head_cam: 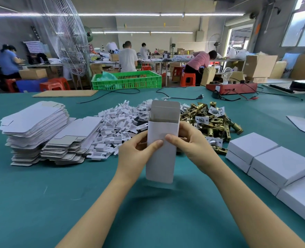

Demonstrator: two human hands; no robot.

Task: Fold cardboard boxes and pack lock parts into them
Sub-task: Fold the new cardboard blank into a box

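Observation:
I hold a white cardboard box (163,133) above the green table, opened into a sleeve with its far flap standing up and its near flap hanging down. My left hand (136,154) grips its left side, thumb on the front panel. My right hand (189,142) grips its right side, thumb also on the front. Behind it lie a heap of white plastic inserts (117,126), small bagged parts (144,108) and a pile of brass lock latches (214,120). Stacks of flat box blanks (39,127) sit to the left.
Closed white boxes (273,161) are stacked in rows at the right. A green crate (128,80), black cables (176,97), a red tester with a bulb (232,86) and a cardboard sheet (65,93) lie at the table's far side. Several people work at benches beyond.

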